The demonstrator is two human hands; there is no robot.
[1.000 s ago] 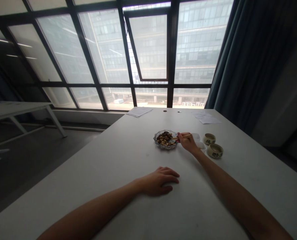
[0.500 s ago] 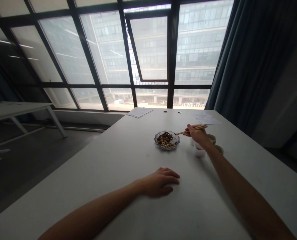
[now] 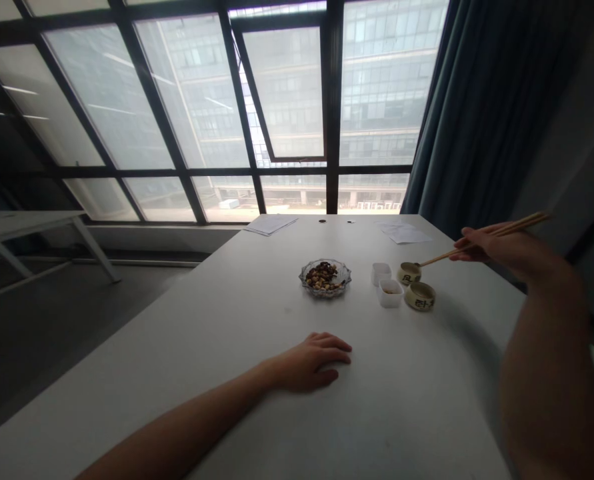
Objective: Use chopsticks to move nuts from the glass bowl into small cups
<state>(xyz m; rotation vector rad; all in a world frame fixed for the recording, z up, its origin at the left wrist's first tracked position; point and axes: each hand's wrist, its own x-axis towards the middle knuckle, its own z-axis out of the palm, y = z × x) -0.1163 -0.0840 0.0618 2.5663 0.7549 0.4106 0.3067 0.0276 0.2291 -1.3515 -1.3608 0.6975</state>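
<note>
One camera, worn on the person's head, gives the only view. It looks forward and down from above the near part of the white bench (image 3: pixel 257 307), facing along the tabletop toward the dark-framed windows (image 3: pixel 191 93). The left hand (image 3: pixel 311 363) lies low near the middle, close to the lens, and the right hand (image 3: pixel 497 250) is at the right; both forearms run in from the lower part of the view. The glass bowl (image 3: pixel 325 279) sits farther off, near the centre, seen obliquely from above. The view is wide, taking in grey floor (image 3: pixel 121 293) at left and a blue curtain (image 3: pixel 471 133) at right.
</note>
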